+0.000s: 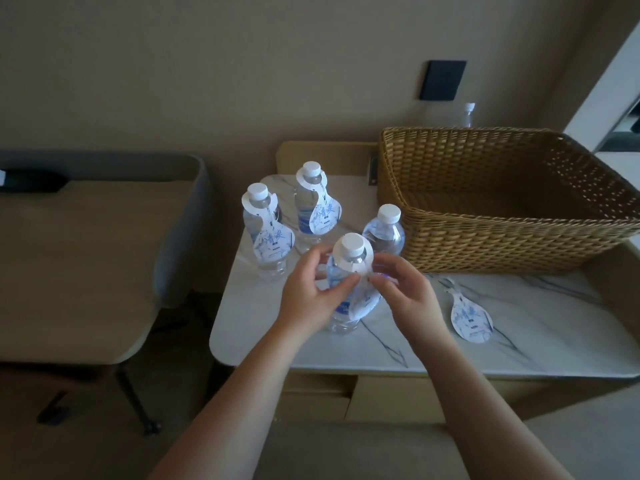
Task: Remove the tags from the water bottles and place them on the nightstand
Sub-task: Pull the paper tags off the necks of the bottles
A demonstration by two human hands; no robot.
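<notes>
Both hands, left hand (313, 296) and right hand (403, 292), pinch the white paper neck tag (362, 292) on the near clear plastic water bottle (346, 306); lifting it gently over the cap should avoid tearing.

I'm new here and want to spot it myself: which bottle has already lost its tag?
Find the wicker basket on the marble nightstand. Four bottles stand left of it; take the one nearest the basket's front left corner, the bare bottle. Its neck shows only a white cap, while the other three still wear white paper tags.
</notes>
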